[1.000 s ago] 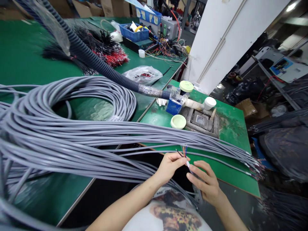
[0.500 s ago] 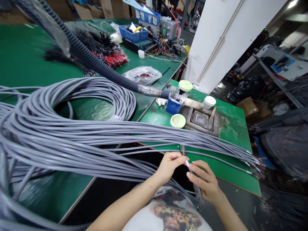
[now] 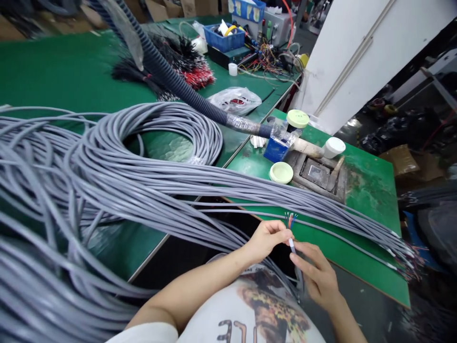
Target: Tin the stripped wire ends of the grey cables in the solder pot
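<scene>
View turned left, white sleeve (image 3: 144, 332) showing

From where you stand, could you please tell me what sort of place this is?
It looks like a cable-harness workshop: coils of grey multicore cable lie on green-topped workbenches, and a blue parts bin sits beside coloured wires.

A black corrugated conduit (image 3: 178, 88) crosses the green workbench (image 3: 71, 71) past a plastic bag (image 3: 235, 101) and blue crate (image 3: 224, 40).

Gray cable (image 3: 292, 245), stripped end, colored wires (image 3: 290, 219) upright
</scene>
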Demonstrator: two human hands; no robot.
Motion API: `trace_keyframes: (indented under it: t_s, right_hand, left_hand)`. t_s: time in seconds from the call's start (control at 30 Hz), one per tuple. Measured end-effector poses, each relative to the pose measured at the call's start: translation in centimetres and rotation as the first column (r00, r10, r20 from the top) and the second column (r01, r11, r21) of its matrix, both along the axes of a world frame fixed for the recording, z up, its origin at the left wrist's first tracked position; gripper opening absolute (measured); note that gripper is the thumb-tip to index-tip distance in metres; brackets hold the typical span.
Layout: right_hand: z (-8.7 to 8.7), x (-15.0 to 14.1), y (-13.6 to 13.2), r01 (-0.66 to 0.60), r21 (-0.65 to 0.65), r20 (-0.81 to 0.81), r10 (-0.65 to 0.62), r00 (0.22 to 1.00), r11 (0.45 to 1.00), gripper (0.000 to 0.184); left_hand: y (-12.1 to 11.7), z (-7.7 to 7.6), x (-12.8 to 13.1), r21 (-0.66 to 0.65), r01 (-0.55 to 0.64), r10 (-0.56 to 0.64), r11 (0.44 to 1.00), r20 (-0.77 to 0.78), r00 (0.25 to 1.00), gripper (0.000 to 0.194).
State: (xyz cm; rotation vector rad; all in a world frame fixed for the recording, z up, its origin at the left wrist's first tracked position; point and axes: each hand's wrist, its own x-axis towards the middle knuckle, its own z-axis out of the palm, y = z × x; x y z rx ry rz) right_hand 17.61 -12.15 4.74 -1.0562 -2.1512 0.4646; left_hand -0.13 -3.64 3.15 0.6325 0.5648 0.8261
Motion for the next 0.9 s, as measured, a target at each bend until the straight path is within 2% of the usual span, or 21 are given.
trace_keyframes:
  t_s: [0.17, 0.27, 0.37, 0.43, 0.5, 0.57, 0.6, 0.67, 0.7, 0.73, 0.8, 0.87, 0.9]
  right_hand:
    - [-0.9, -0.5, -0.8, 0.168, -0.23, -0.053, -0.184, 0.981, 0.959, 0.046]
    - [-1.6, -0.5, -1.3, 0.21, -0.213, -0.058, -0.227, 0.972, 0.954, 0.04]
    - [-2.0, 0.9, -2.7, 0.239, -0.14, 0.003, -0.241, 0.971, 0.961, 0.038]
    - [-2.2, 2.5, -4.8, 0.33, -0.084, 0.073, -0.325, 0.943, 0.94, 0.035]
    - [-2.7, 4.4, -7.7, 0.472, -0.039, 0.143, -0.463, 0.875, 0.881, 0.027]
    - [-3.5, 6.1, -10.7, 0.654, -0.011, 0.224, -0.636, 0.739, 0.756, 0.023]
    - [-4.0, 6.8, -12.0, 0.732, -0.014, 0.263, -0.704, 0.66, 0.681, 0.024]
    - [-5.2, 8.0, -14.0, 0.83, -0.07, 0.333, -0.772, 0.542, 0.553, 0.031]
    - [-5.7, 8.4, -14.6, 0.846, -0.121, 0.365, -0.77, 0.524, 0.519, 0.035]
    - [-6.1, 8.5, -14.9, 0.846, -0.179, 0.391, -0.753, 0.53, 0.502, 0.038]
    - [-6.3, 8.1, -14.7, 0.807, -0.309, 0.403, -0.699, 0.591, 0.503, 0.041]
    - [-5.7, 6.6, -13.5, 0.732, -0.46, 0.327, -0.67, 0.666, 0.503, 0.037]
    - [-5.2, 5.4, -12.6, 0.642, -0.575, 0.239, -0.646, 0.725, 0.507, 0.034]
  left_hand:
    - [-0.5, -0.3, 0.2, 0.071, 0.027, -0.023, 0.997, -0.068, 0.997, 0.032]
    - [-0.6, -0.3, -0.1, 0.163, 0.117, -0.094, 0.98, -0.141, 0.986, 0.029]
    - [-0.4, 0.0, -0.9, 0.318, 0.208, -0.11, 0.925, -0.298, 0.948, 0.033]
    - [0.1, 0.2, -1.7, 0.487, 0.245, -0.011, 0.838, -0.435, 0.9, 0.029]
    - [0.8, 0.6, -2.6, 0.652, 0.281, 0.146, 0.704, -0.52, 0.841, 0.02]
    - [1.7, 1.0, -3.6, 0.757, 0.304, 0.286, 0.578, -0.537, 0.794, 0.016]
    - [2.1, 1.3, -4.0, 0.789, 0.307, 0.347, 0.532, -0.534, 0.771, 0.015]
    - [3.0, 1.6, -4.8, 0.834, 0.313, 0.462, 0.455, -0.521, 0.718, 0.014]
    - [3.5, 1.7, -5.1, 0.841, 0.334, 0.504, 0.425, -0.527, 0.684, 0.014]
    - [3.8, 1.7, -5.2, 0.841, 0.369, 0.535, 0.396, -0.538, 0.652, 0.015]
    - [4.2, 1.4, -4.9, 0.808, 0.477, 0.57, 0.346, -0.584, 0.577, 0.017]
    - [4.2, 1.0, -4.2, 0.751, 0.593, 0.602, 0.29, -0.625, 0.497, 0.021]
    - [4.1, 0.8, -3.8, 0.723, 0.64, 0.622, 0.261, -0.633, 0.461, 0.022]
